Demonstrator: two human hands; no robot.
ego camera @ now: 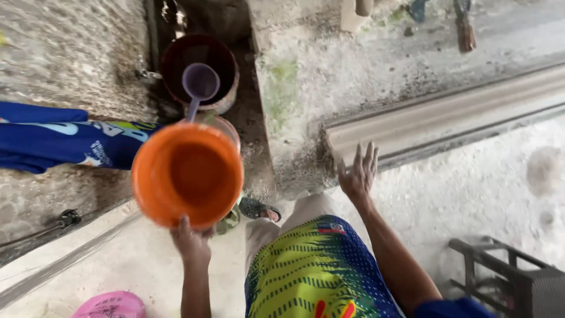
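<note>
1. An orange bucket (pixel 187 174) is held by its rim at 6 o'clock in the left hand (pixel 191 241), whose fingers are closed over the edge; the mouth is tipped toward the camera, and no contents can be made out inside.
2. The right hand (pixel 358 175) is held out at 3 o'clock of the bucket, well apart from it, with fingers spread open and nothing gripped, above the edge of a concrete slab (pixel 306 88).
3. Behind the bucket, at 12 o'clock, a dark tub (pixel 226 65) is set in a narrow gutter, and a purple dipper (pixel 200 83) rests in it with its handle pointing down toward the bucket.
4. A blue cloth (pixel 65 141) lies at 9 o'clock of the bucket, just beside its rim; a pink bag (pixel 110 305) is seen at 7 o'clock on the floor (pixel 482 188), and a dark frame (pixel 506 277) at 4 o'clock.
5. A slip is judged possible: the bucket is pinched at one point of the rim only, so it could swing or drop if weight is added or the grip loosens.
6. A stumble is also judged possible: a sandalled foot (pixel 259 209) is placed right at the gutter's edge, on concrete that looks damp and mossy.
7. The dipper could be knocked by the bucket's far rim, since the two nearly overlap in view.
</note>
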